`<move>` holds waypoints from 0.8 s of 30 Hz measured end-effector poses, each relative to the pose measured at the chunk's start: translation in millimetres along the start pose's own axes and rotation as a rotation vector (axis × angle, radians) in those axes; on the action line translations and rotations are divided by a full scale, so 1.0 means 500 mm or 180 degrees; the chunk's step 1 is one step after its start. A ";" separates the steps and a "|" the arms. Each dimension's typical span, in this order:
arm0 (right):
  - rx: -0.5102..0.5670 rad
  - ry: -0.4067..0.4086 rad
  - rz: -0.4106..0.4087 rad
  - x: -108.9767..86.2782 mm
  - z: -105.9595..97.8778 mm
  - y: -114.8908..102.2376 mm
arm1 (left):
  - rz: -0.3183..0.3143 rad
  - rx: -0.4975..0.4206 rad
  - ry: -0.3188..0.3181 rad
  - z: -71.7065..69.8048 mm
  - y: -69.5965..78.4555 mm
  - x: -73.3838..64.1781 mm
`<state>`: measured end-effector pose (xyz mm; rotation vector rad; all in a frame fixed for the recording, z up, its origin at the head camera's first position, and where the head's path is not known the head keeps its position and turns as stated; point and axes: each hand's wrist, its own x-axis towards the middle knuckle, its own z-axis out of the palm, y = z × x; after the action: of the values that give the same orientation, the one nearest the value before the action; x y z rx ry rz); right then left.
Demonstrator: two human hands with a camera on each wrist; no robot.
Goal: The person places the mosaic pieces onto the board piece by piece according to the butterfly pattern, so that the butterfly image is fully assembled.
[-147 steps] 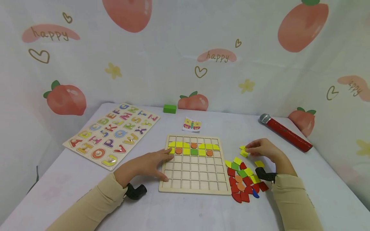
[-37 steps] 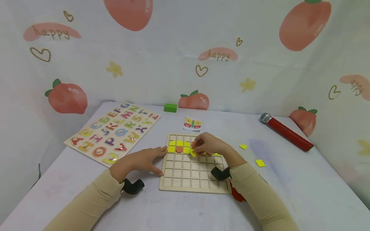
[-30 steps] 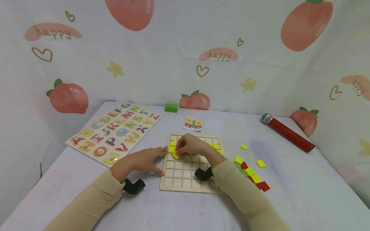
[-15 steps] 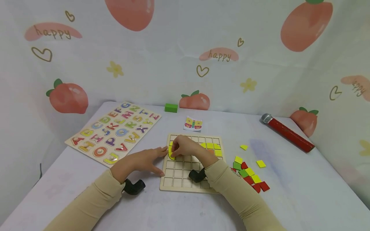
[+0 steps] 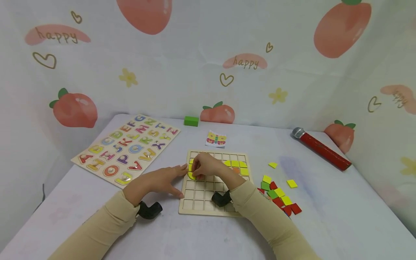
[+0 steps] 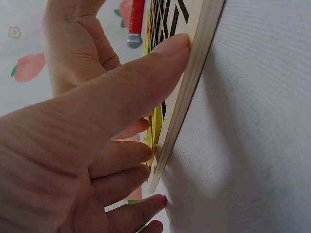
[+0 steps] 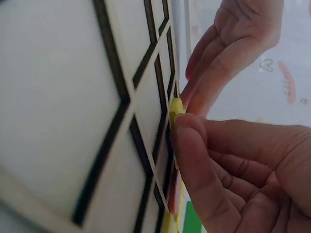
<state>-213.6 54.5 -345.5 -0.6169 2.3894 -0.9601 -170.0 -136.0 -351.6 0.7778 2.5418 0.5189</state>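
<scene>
While the left hand (image 5: 159,181) steadies the left edge of the wooden grid board (image 5: 199,206), its thumb and fingers spread well apart with the thumb tip resting on the rim, the right hand (image 5: 208,167) pinches a yellow piece (image 5: 191,176) between thumb and fingertip. That piece is at the board's leftmost column, just below the upper rows of tiles; whether it lies flat in its square I cannot tell. Farther right in those rows sit yellow tiles (image 5: 243,164) and an orange disc (image 5: 235,170). Beside the board's right side, partly hidden by the right sleeve (image 5: 271,220), loose red, green and yellow pieces (image 5: 279,193) lie on the white table (image 5: 208,234), with a yellow square (image 5: 291,183) and a yellow wedge (image 5: 272,165) apart from them. A small picture card (image 5: 216,139) lies behind the board, a green block (image 5: 191,121) beyond it, an alphabet board (image 5: 130,158) to the left and a red microphone (image 5: 321,148) at far right.
</scene>
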 end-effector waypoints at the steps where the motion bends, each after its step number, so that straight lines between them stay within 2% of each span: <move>1: 0.0028 0.0007 -0.0005 -0.003 -0.003 0.002 | 0.0001 -0.0012 -0.0015 0.000 0.000 0.000; 7: 0.0218 0.0116 0.0033 -0.032 -0.034 0.022 | 0.0005 -0.0156 -0.0101 0.001 0.004 0.000; 10: 0.0305 0.0184 0.0052 -0.053 -0.053 0.043 | 0.0032 -0.0134 -0.0102 0.002 0.003 0.001; 15: 0.0382 0.0312 0.0179 -0.099 -0.088 0.091 | 0.0028 -0.0044 -0.0090 0.007 0.003 0.005; 22: 0.0353 0.0513 0.0306 -0.169 -0.148 0.173 | -0.0005 -0.0082 -0.0089 0.009 0.011 0.008; 24: 0.0343 0.0586 0.0416 -0.187 -0.165 0.194 | 0.0000 -0.0082 -0.0087 0.010 0.011 0.009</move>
<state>-210.7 212.3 -338.6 -0.3408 2.4816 -1.1216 -168.4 -128.3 -354.5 0.7704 2.5051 0.5362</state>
